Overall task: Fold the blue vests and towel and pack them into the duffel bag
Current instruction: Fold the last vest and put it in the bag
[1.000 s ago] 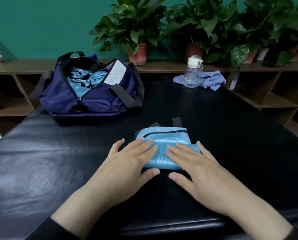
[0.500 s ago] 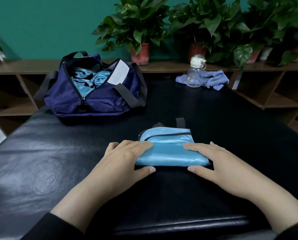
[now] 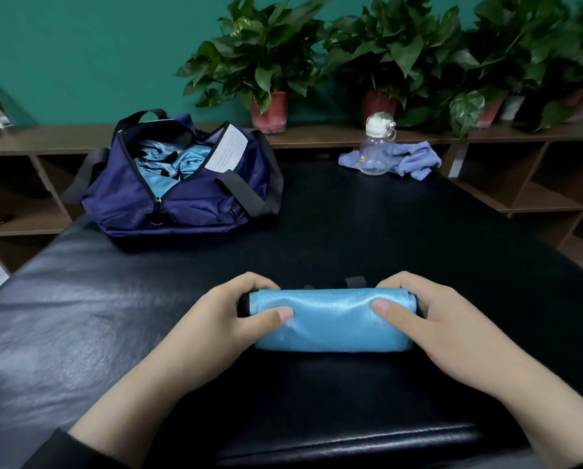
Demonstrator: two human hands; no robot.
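A folded light-blue vest [image 3: 332, 321] with black trim is tilted up off the black padded table [image 3: 63, 316] near the front edge. My left hand [image 3: 222, 319] grips its left end, thumb on the near face and fingers curled over the top. My right hand [image 3: 438, 319] grips the right end the same way. The navy duffel bag [image 3: 181, 194] stands open at the back left, with blue fabric [image 3: 168, 164] inside it. A lilac-blue towel [image 3: 415, 159] lies crumpled at the back right.
A clear water bottle [image 3: 378, 147] with a white cap stands on the towel. Potted plants [image 3: 269, 72] line a wooden shelf [image 3: 317, 133] behind the table. Open wooden cubbies [image 3: 537, 184] flank the table on both sides.
My hands went from lying flat on the folded vest to its two ends and now grip it. The vest has tipped up from the table.
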